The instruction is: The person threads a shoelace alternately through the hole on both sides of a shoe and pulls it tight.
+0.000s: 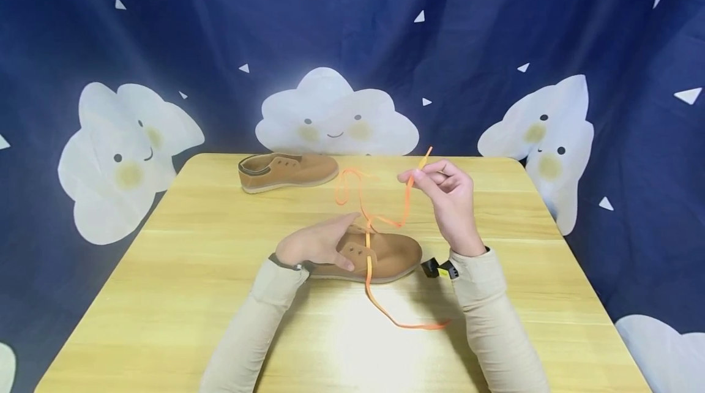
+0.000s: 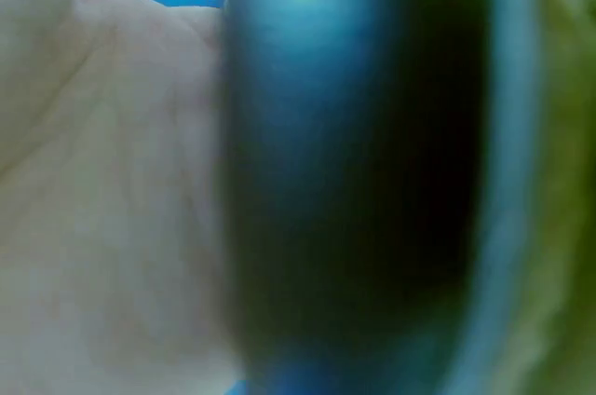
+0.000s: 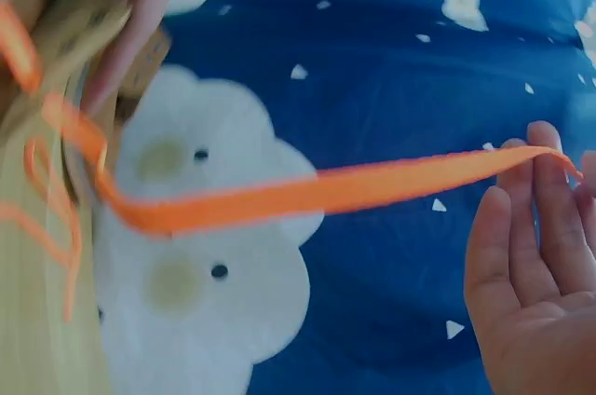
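A brown shoe point(image 1: 399, 252) sits on the table with its toe to the right. My left hand point(image 1: 314, 241) grips its heel end, thumb on the near side, other fingers partly hidden behind the shoe. An orange shoelace point(image 1: 369, 237) crosses the front eyelets. One end trails over the near side onto the table. The other part rises to my right hand point(image 1: 454, 203), which pinches it between thumb and index finger near its tip, above and right of the shoe. In the right wrist view the lace point(image 3: 317, 195) stretches to the fingertips. Palm and a dark blur fill the left wrist view.
A second brown shoe point(image 1: 308, 169), its eyelets unlaced, stands at the table's back edge. Beside it, a loop of orange lace point(image 1: 343, 188) lies on the wooden table point(image 1: 193, 295). A dark blue curtain point(image 1: 352, 19) with clouds hangs around the back and sides.
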`<state>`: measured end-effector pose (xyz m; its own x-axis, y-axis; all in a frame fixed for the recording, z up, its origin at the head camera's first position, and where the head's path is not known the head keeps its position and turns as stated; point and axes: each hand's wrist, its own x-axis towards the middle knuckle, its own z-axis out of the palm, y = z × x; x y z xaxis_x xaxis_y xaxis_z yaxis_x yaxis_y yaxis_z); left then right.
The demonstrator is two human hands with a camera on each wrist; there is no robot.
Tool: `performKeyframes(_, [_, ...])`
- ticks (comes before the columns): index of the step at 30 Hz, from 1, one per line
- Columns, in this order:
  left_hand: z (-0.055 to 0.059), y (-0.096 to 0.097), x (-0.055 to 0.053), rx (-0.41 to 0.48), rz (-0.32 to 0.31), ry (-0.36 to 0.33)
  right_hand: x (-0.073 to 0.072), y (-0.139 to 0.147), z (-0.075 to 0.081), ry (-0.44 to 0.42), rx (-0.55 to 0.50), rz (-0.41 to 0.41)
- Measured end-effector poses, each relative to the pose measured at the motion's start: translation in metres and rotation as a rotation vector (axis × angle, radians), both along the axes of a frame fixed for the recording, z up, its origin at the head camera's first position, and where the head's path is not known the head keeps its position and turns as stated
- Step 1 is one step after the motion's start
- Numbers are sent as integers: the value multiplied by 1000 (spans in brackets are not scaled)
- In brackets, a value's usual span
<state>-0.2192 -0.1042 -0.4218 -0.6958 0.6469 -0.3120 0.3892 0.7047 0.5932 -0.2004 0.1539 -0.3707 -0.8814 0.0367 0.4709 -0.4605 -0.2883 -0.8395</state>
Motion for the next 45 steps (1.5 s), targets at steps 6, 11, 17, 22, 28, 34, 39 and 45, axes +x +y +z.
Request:
performKeyframes(6, [11, -4, 6, 21, 2, 106, -1, 5, -1, -21, -134, 120])
performKeyframes(11, [22, -7, 10, 115, -30, 268, -1, 12, -2, -60, -172, 207])
performKeyframes(17, [26, -4, 10, 146, -53, 281, 2, 21, 2, -77, -135, 266])
performKeyframes(22, [19, -1, 7, 98, -89, 224, 5, 24, 4, -77, -103, 301])
performKeyframes(28, [11, 2, 4, 55, -75, 184, 4, 23, 3, -82, -66, 294])
performKeyframes(34, [7, 4, 4, 33, -79, 180, 6, 25, 4, -64, 244, 176])
performKeyframes(39, [6, 4, 4, 43, -88, 184, 9, 22, 4, -66, 619, 118])
performKeyframes(45, [6, 4, 3, 58, -104, 180, 14, 7, 2, -111, 982, 98])
